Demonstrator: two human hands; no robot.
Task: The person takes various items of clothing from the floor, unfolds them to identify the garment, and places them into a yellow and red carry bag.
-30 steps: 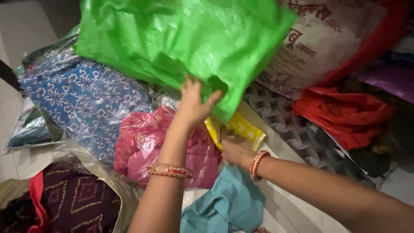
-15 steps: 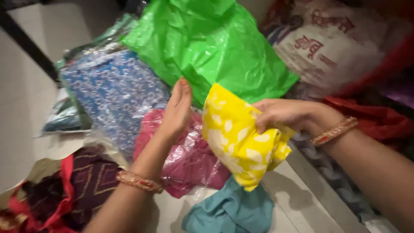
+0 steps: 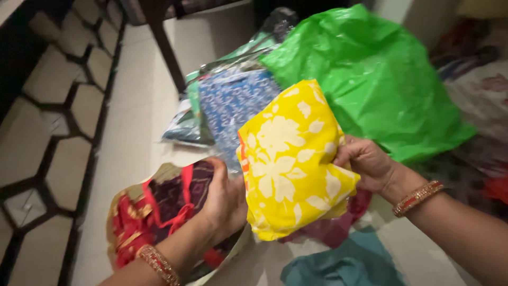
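item: folded yellow cloth (image 3: 288, 164) with a pale flower print, being held up above the floor (image 3: 132, 106) between both hands, in front of the green plastic bag (image 3: 381, 79). the left hand (image 3: 225, 198) is cupping the cloth's lower left edge, fingers curled against it, a bangle at the wrist; the right hand (image 3: 365, 161) is pinching the right edge, fingers closed over a bunched fold, a red and gold bangle (image 3: 418, 197) sitting at that wrist. surroundings: a blue printed cloth in clear wrap (image 3: 233, 103) is lying just behind the yellow one; a maroon and red embroidered cloth (image 3: 153, 212) is lying in an open wrapper below the left hand; a teal cloth (image 3: 344, 265) is lying on the floor under the bundle, with a pink wrapped packet (image 3: 333, 228) between them, mostly hidden. handling note, as a judgement: the bundle is looking soft and loosely folded, so it is likely handling best with both edges kept gripped at level height, the lower fold supported from beneath by the left palm so the layers are not slipping open, and the cloth kept clear of the crinkly green bag and the pile below, where a trailing corner could be catching.
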